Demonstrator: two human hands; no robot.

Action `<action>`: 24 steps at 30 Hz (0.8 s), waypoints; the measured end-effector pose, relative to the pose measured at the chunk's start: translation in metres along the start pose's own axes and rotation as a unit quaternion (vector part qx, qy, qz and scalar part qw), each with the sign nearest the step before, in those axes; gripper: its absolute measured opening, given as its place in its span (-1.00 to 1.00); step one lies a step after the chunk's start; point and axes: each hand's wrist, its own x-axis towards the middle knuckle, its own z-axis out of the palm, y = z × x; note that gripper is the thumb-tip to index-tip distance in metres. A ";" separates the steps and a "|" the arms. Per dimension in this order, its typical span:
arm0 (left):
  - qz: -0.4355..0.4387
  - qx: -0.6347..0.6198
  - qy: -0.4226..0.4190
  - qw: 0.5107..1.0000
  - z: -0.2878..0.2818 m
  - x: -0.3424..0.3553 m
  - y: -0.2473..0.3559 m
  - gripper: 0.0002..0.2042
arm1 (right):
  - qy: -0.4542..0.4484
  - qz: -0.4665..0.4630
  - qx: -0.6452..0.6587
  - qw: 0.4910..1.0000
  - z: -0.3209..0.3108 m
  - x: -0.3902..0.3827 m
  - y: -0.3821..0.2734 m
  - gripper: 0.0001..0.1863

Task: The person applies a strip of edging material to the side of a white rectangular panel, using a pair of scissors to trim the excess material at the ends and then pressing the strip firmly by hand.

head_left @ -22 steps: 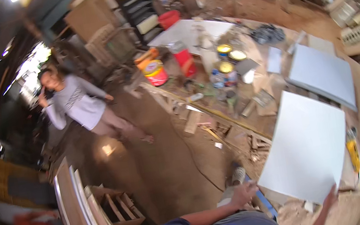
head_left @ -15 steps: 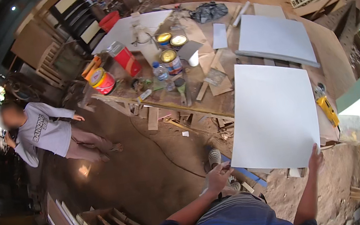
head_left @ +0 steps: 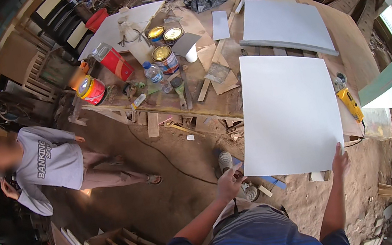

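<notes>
The white panel (head_left: 289, 113) lies across the near edge of the bench (head_left: 354, 46), close to its near right corner, the nearer end projecting past that edge; whether its underside rests fully on the boards cannot be told. The left hand (head_left: 229, 185) is at the panel's near left corner, thumb and forefinger drawn close together; whether they pinch the sheet cannot be confirmed. The right hand (head_left: 340, 161) is clamped on the right margin by the near right corner. A yellow power tool (head_left: 350, 104) sits just beside the panel's right edge, and a pale grey panel (head_left: 288, 25) lies just beyond it, toward the bench's far edge. In judgement, the panel is thin board, fairly stiff, moderate in weight but awkward for its breadth. Its smooth face is likely slippery under dusty fingers, and its corners liable to chip. Sounder holds are the two side edges, further in from the corners, fingers beneath and thumbs above; a corner grip invites flexing and tipping.
</notes>
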 end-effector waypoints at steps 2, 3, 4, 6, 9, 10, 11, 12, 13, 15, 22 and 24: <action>-0.003 -0.030 0.019 0.999 0.002 -0.001 -0.006 -0.45 | -0.005 0.005 -0.001 1.000 -0.003 -0.002 -0.004 -0.02; -0.010 -0.035 0.029 0.999 0.003 -0.002 -0.008 -0.45 | -0.008 0.004 -0.001 1.000 -0.003 -0.001 -0.004 -0.02; -0.018 -0.040 0.040 0.998 0.004 -0.004 -0.010 -0.45 | -0.012 0.003 -0.001 1.000 -0.003 -0.001 -0.005 -0.02; -0.017 -0.019 0.049 0.998 -0.006 0.003 0.018 -0.47 | -0.020 0.005 0.009 1.000 -0.003 0.000 -0.006 -0.02; -0.045 0.003 0.011 0.999 -0.014 0.010 0.024 -0.48 | -0.018 0.005 0.031 0.999 -0.002 0.002 -0.008 -0.03; -0.059 0.009 -0.012 0.998 -0.016 0.012 0.023 -0.48 | -0.006 0.003 0.029 1.000 0.005 0.005 -0.001 -0.03; -0.085 0.005 -0.043 0.995 -0.022 0.017 0.027 -0.47 | 0.007 0.000 0.027 1.000 0.006 0.005 -0.001 -0.03; -0.110 0.000 -0.075 0.991 -0.028 0.021 0.033 -0.46 | -0.003 0.005 0.027 1.000 0.007 0.005 -0.001 -0.03; -0.134 -0.004 -0.107 0.985 -0.035 0.028 0.035 -0.44 | -0.014 0.009 0.027 0.999 0.006 0.005 -0.003 -0.03; -0.109 0.003 -0.169 0.980 -0.042 0.041 0.029 -0.42 | -0.032 0.024 0.028 0.999 0.002 0.002 -0.008 -0.04; -0.108 -0.088 -0.345 0.928 -0.059 0.082 0.006 -0.46 | -0.048 0.073 0.072 0.994 0.022 0.018 0.020 -0.07; -0.078 -0.045 -0.399 0.912 -0.064 0.108 -0.007 -0.50 | -0.022 0.093 0.038 0.995 0.019 0.016 0.012 -0.10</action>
